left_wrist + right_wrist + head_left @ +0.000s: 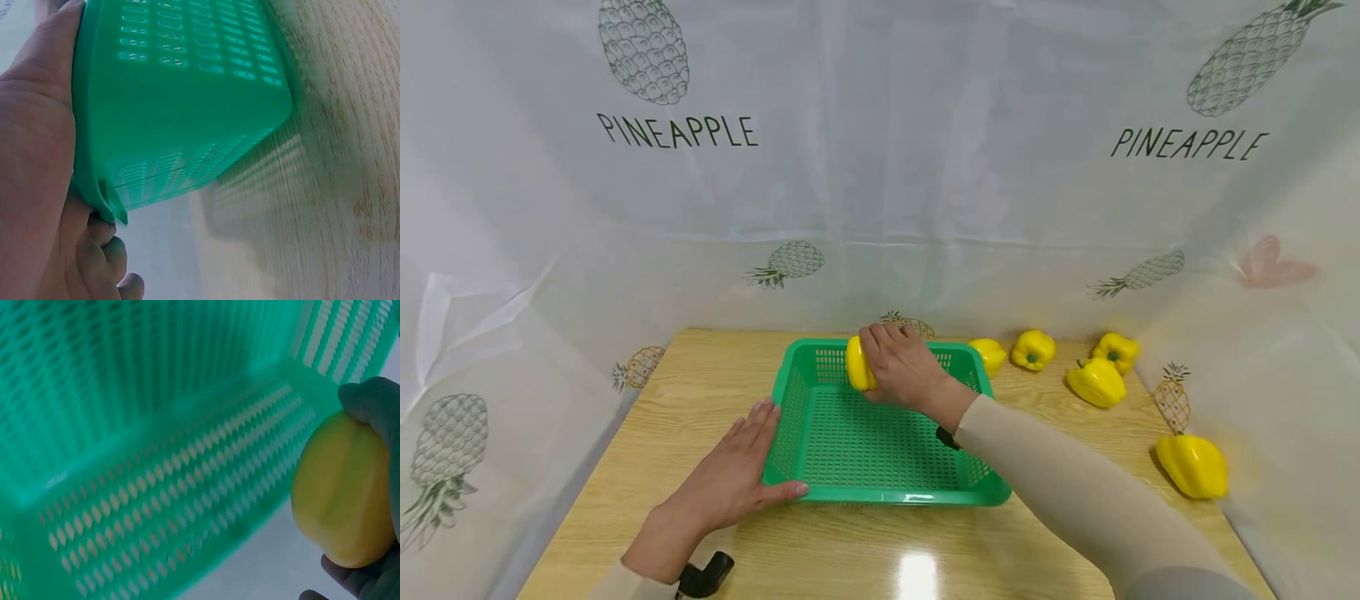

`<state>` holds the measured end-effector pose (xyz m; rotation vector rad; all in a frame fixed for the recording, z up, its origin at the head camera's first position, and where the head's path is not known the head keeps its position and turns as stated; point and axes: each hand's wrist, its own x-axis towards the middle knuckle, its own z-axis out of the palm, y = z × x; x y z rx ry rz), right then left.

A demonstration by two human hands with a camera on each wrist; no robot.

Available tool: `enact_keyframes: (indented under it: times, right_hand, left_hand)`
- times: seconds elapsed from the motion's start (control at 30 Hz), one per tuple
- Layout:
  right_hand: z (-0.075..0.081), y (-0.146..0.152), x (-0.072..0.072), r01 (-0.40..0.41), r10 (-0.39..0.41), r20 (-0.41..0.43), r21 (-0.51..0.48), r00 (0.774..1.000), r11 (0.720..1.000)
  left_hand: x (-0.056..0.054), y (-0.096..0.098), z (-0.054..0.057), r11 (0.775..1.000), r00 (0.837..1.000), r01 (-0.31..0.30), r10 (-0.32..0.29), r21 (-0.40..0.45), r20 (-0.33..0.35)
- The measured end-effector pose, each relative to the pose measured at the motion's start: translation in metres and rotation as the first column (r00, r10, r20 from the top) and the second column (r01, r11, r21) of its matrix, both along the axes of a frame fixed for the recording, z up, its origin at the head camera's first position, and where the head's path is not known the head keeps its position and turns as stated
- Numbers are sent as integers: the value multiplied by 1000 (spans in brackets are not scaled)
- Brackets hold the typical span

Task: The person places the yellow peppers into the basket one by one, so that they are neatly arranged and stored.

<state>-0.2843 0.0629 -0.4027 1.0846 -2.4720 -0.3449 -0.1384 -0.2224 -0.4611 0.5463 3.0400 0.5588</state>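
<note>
A green plastic basket (880,450) with slotted walls stands on the wooden table. Over its far side, my right hand (901,367) grips a yellow bell pepper (858,364). In the right wrist view the thumb and fingers wrap around the pepper (340,494), close to the basket's slotted wall (162,481). My left hand (737,467) rests on the basket's near left corner, fingers straight along the left rim and thumb on the front rim. The left wrist view shows that hand (37,156) against the rim from outside.
Several more yellow bell peppers lie right of the basket: one behind its right corner (988,357), one near the back edge (1033,350), a pair farther right (1097,382), one by the right edge (1192,467). A white pineapple-print sheet (895,167) surrounds the table.
</note>
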Motion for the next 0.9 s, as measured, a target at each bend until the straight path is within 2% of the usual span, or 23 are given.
enact_keyframes:
  times: [0.17, 0.3, 0.67, 0.9]
  right_hand:
    - [-16, -22, 2, 5, -9, 99, 33, 995, 999]
    - [-25, -35, 1, 22, -33, 145, 76, 989, 997]
    - [-55, -53, -3, 44, -70, 206, 124, 976, 991]
    - [-67, -60, -6, 35, -61, 193, 132, 979, 991]
  left_hand:
    - [0, 0, 0, 1000, 1000, -1, 1, 3, -8]
    - [0, 1, 1, 1000, 1000, -2, 3, 8, -3]
    - [0, 3, 0, 1000, 999, -3, 2, 11, 38]
    - [0, 2, 1, 1000, 1000, -4, 5, -6, 26]
